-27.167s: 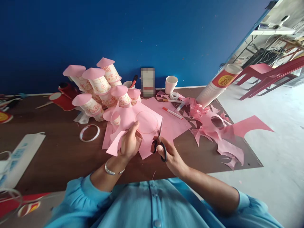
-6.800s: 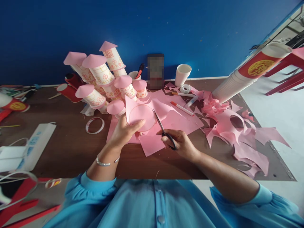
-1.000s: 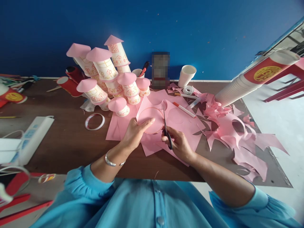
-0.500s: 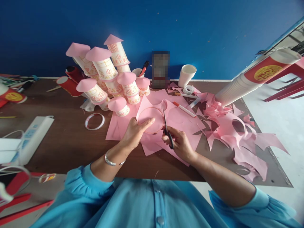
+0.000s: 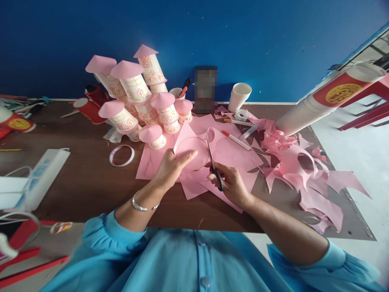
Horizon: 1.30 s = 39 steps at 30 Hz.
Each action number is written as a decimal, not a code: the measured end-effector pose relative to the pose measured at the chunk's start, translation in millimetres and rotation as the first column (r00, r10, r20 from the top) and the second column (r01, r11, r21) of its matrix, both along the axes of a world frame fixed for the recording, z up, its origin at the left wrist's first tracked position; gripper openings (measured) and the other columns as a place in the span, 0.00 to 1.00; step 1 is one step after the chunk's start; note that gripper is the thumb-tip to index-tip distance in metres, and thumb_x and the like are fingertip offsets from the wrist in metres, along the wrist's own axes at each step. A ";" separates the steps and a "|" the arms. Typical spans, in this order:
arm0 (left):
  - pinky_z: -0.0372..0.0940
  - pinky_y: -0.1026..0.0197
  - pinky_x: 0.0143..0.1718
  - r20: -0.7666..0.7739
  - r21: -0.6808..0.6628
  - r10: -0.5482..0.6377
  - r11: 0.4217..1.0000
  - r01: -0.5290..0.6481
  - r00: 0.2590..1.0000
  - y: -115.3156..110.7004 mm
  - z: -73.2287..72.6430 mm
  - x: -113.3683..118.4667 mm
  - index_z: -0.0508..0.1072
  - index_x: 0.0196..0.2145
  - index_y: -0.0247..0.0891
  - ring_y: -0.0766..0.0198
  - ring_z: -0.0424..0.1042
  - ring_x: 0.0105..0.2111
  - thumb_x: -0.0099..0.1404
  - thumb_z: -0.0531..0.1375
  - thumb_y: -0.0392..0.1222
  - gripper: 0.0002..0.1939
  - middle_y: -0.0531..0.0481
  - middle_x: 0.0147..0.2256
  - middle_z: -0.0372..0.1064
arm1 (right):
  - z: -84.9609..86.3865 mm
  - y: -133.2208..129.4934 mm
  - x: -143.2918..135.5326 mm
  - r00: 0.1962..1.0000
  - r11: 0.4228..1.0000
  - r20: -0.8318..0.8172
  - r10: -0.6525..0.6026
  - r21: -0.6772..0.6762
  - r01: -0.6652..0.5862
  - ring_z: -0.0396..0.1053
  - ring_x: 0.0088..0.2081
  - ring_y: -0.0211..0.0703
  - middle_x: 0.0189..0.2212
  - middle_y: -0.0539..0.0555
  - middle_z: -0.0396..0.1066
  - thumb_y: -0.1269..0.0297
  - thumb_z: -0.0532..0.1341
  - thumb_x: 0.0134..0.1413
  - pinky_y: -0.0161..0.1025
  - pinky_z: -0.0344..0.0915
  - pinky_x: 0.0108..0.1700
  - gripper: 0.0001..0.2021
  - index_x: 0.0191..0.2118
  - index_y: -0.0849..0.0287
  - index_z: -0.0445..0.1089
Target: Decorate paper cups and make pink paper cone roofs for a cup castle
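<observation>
1. Pink sheet (image 5: 191,153) with drawn circle, above loose pink paper (image 5: 225,162) on brown table (image 5: 91,186).
2. Left hand (image 5: 172,168) (silver bangle on wrist) grips the sheet's near-left side, thumb on top.
3. Right hand (image 5: 230,180) grips black-handled scissors (image 5: 217,176); blades at the sheet's right edge, possibly slightly apart, too fine to be sure.
4. Two markers (image 5: 236,140) lie on or near the loose paper, right of the sheet.
5. Decorated cup towers (image 5: 133,91) with pink cone roofs stand beyond the left hand; tape ring (image 5: 121,162) lies on the table nearer the person.
6. Pink offcuts (image 5: 291,162) lie at right, beside tilted cup stack (image 5: 310,109).
7. White cup (image 5: 238,97) stands near blue wall (image 5: 258,48).
</observation>
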<state>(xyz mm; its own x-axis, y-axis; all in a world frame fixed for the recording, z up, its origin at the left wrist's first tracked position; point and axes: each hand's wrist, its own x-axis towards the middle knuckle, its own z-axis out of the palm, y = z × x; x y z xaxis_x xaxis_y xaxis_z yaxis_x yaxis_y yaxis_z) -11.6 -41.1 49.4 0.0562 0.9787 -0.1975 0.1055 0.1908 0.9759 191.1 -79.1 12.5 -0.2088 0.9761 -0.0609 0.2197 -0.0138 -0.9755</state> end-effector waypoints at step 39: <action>0.52 0.61 0.26 -0.054 0.126 -0.004 0.992 0.011 0.999 9.1 12.1 -8.6 0.57 0.18 0.40 0.69 0.50 0.24 0.60 0.70 0.48 0.26 0.56 0.20 0.49 | 12.0 -1.4 -0.6 0.995 0.998 -0.080 0.062 -0.003 -0.062 0.56 0.20 0.31 0.18 0.44 0.60 0.44 0.67 0.58 0.32 0.56 0.24 0.24 0.44 0.65 0.77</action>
<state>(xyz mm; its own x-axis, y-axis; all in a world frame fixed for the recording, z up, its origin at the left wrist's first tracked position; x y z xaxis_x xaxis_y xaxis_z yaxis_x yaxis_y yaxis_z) -20.2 -32.0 61.5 0.0564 0.9956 -0.0753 0.1596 0.0654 0.9850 190.5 -80.5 24.4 -0.2736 0.9607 -0.0467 0.1414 -0.0079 -0.9899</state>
